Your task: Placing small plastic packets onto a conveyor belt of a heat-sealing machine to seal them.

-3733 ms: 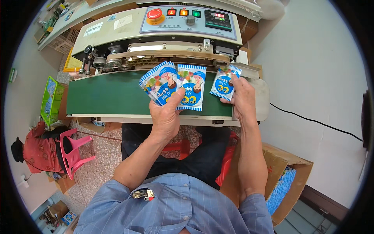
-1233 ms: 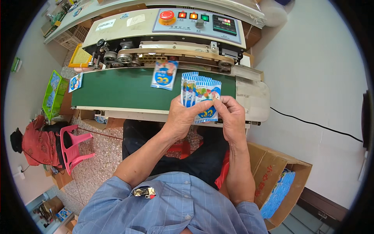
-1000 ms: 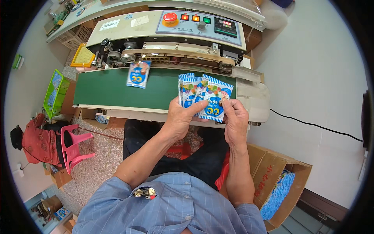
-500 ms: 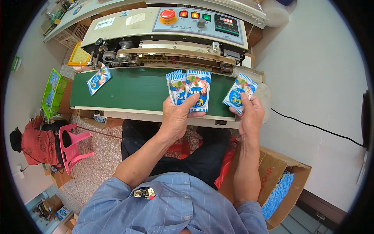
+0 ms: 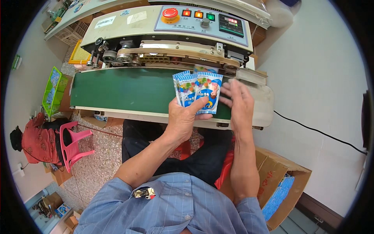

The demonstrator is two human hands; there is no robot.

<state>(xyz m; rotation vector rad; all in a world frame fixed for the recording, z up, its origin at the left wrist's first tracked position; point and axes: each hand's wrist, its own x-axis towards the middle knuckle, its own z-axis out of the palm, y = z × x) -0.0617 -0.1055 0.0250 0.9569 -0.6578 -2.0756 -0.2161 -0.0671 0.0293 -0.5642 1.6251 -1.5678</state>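
Blue-and-white packets (image 5: 209, 86) with striped ends and fruit pictures fan out beyond the left hand (image 5: 182, 117), gripped under its thumb; a blurred packet (image 5: 206, 69) lies ahead-left of the right hand (image 5: 242, 103), fingers spread

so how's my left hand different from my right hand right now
Your left hand holds a fan of blue-and-white packets; your right hand shows none. The left hand is closed, while the right hand is open, loosely spread. The left hand looks sharp; the right hand is blurred toward its tips. Both are bare.
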